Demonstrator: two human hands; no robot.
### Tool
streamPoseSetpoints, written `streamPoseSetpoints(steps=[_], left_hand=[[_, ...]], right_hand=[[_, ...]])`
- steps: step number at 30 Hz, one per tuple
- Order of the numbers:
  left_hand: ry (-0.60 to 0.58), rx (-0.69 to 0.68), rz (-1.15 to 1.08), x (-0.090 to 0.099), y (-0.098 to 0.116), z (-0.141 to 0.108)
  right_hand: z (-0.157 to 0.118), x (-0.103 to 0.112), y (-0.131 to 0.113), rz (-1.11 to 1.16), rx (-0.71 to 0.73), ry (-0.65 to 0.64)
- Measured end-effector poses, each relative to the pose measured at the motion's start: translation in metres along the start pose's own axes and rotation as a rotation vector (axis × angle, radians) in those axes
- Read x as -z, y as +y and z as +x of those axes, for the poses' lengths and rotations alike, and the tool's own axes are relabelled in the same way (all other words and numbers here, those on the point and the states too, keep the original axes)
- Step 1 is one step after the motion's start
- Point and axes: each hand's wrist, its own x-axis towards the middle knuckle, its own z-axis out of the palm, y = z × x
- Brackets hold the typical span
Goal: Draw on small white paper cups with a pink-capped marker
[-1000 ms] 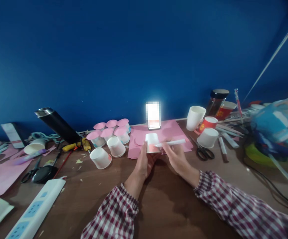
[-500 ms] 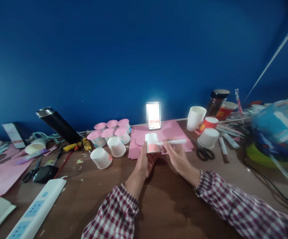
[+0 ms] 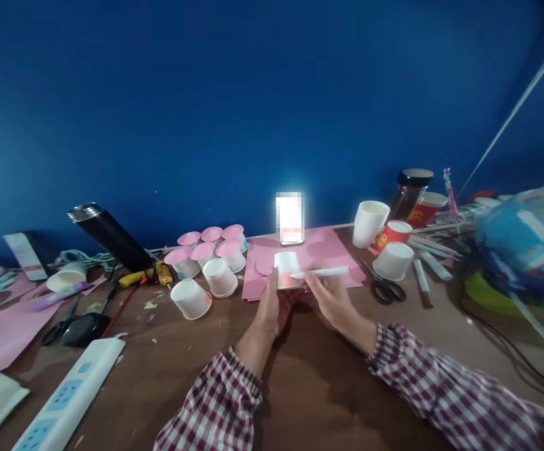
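Observation:
A white paper cup [image 3: 287, 263] with a pink patch low on its side is held by my left hand [image 3: 271, 307], fingers wrapped round its left and underside. My right hand [image 3: 333, 299] grips a white marker [image 3: 328, 272], its tip pointing left at the pink patch; whether it touches cannot be made out. Behind the cup lies pink paper [image 3: 319, 247], with a bright-screened phone [image 3: 291, 219] standing on it. Left of my hands, two white paper cups [image 3: 191, 298] stand before several cups topped with pink discs [image 3: 204, 250].
Right of the paper are black-handled scissors [image 3: 387, 290], upside-down cups [image 3: 393, 260], a tall white cup [image 3: 370, 224] and several markers [image 3: 422, 275]. A power strip [image 3: 72, 391], a glue gun [image 3: 163, 273] and a leaning black flask [image 3: 112, 238] are at left. A blue wall [image 3: 206, 113] rises behind.
My right hand and the marker have shifted slightly left and down, the tip moving further across the cup's side. My left hand and the cup stay in place.

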Motion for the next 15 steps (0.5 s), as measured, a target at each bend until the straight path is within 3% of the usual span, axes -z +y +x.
streamPoseSetpoints(steps=[4,8,15], left_hand=[[0.039,-0.003,-0.013,-0.0002,0.0,-0.0002],[0.005,-0.002,0.013,-0.001,0.0002,-0.0012],[0.056,-0.006,-0.025,0.0001,-0.0001,-0.0014]], right_hand=[[-0.0004,0.0,0.0004,-0.012,-0.006,0.027],[-0.0009,-0.0002,-0.0013,-0.006,-0.004,-0.01],[-0.002,-0.0002,-0.0059,-0.05,0.011,0.064]])
